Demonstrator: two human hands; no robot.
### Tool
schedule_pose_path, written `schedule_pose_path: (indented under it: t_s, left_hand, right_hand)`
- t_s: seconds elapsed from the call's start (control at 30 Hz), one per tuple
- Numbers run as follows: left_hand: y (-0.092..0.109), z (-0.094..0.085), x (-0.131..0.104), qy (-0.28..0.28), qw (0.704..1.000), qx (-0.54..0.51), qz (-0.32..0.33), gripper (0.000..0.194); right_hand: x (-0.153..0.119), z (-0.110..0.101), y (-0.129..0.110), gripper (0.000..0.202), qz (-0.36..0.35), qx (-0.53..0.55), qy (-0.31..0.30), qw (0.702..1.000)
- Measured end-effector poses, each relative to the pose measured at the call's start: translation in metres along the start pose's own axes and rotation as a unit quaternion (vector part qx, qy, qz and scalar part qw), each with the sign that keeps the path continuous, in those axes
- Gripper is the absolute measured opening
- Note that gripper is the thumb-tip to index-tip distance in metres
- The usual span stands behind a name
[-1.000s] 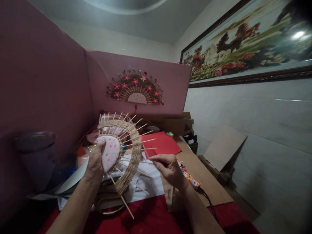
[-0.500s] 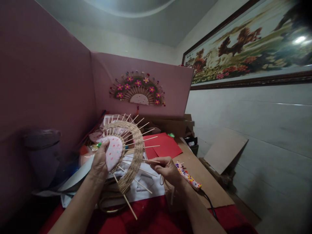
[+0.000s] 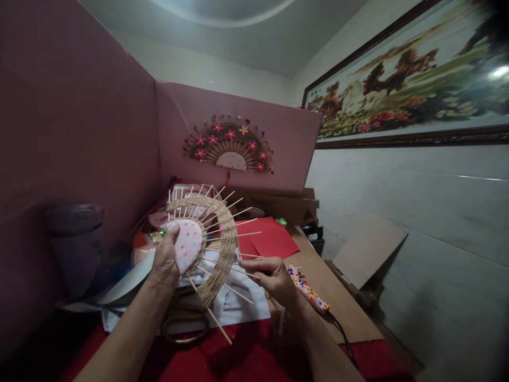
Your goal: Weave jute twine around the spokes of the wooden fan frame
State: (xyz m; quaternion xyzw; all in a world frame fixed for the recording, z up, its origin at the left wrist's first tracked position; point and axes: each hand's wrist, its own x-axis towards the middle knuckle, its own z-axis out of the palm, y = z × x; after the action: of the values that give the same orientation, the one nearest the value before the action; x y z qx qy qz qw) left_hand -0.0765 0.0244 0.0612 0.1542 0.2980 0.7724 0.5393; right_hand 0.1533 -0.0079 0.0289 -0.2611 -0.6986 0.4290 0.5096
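Observation:
A half-round fan point(image 3: 226, 239) of thin wooden sticks, with a broad band of woven twine across them, is held up in front of me. My left hand point(image 3: 167, 254) grips its white, pink-spotted padded centre point(image 3: 189, 244), thumb on the face. At the band's outer right edge, my right hand point(image 3: 274, 276) is closed, index finger reaching in among the stick ends. It seems to pinch the working end of the twine, which its fingers mostly hide. Right beside that hand lies a flower-patterned glue gun point(image 3: 308, 289) with a black cord.
A finished flowered fan point(image 3: 228, 146) hangs on the pink panel point(image 3: 286, 143) behind. Red paper sheets point(image 3: 274, 239) and brown cardboard point(image 3: 338, 313) lie on the table. Below the fan are a pair of scissors point(image 3: 185, 339) and white paper point(image 3: 250, 313). A wrapped cylinder point(image 3: 75, 249) stands left.
The view has shifted slightly. The held fan has tilted a little, its lower sticks swinging up and right. My right index finger has extended towards the woven band; both grips remain.

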Motion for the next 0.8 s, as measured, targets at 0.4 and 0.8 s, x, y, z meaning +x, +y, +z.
schedule_pose_path:
  t_s: [0.4, 0.8]
  left_hand:
    - [-0.003, -0.005, 0.008, 0.016, 0.996, 0.027, 0.087, 0.015]
    - [-0.014, -0.005, 0.009, 0.037, 0.998, -0.012, 0.044, 0.014]
  right_hand:
    - [-0.005, -0.007, -0.005, 0.019, -0.077, -0.133, -0.016, 0.988]
    - [-0.010, 0.001, -0.006, 0.022, -0.195, -0.457, -0.016, 0.868]
